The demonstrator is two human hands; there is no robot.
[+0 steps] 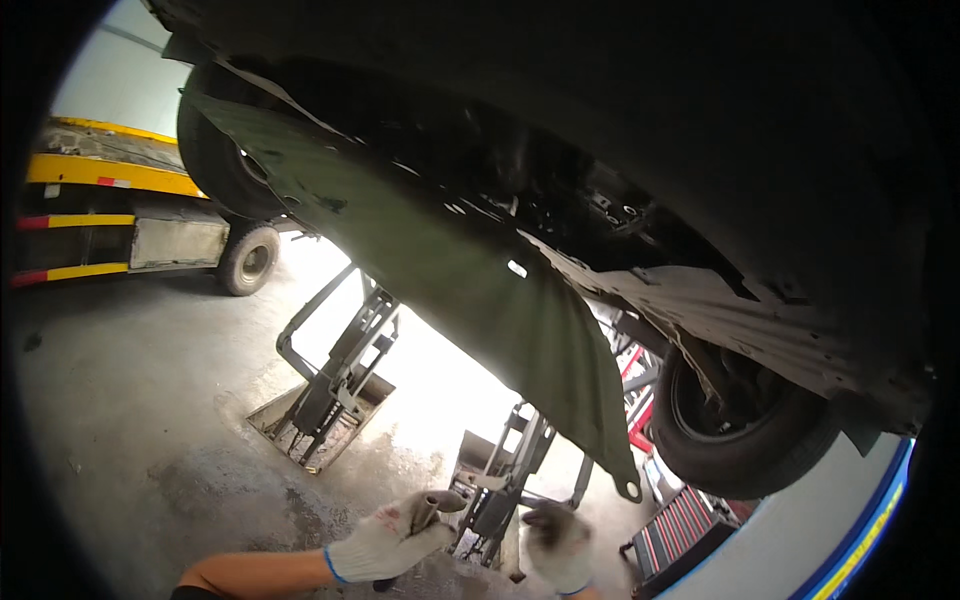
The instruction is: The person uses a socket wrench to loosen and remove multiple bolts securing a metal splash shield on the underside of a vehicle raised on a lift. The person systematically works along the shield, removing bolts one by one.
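We note a car underside (700,300) overhead and, slung beneath it, the long dark green panel (430,250), which runs slantwise from beside the left wheel (205,150) down toward the right wheel (735,420). Its lower right end hangs free, the tab with a round hole (628,490) being the lowest point; the upper edge runs close under the body, and we cannot make out which fasteners, if any, hold it. Left grip (395,540): white glove with a blue cuff, fingers curled and soiled at the tips, below the panel and apart from it; whether something small is pinched there we cannot tell. Right grip (558,548): gloved, motion-blurred, nearest the tab yet apparently not touching it; spread or pressed together, we cannot tell. Step in hand, as we judge it: work on the loose-hanging panel, either fitting or removal, with neither grip bearing its weight. The next move would call for one grip steadying the low end while the other reaches the fixing points along the upper edge; the sheet looks thin and broad, so we would expect it to flex and swing if taken at one corner only.
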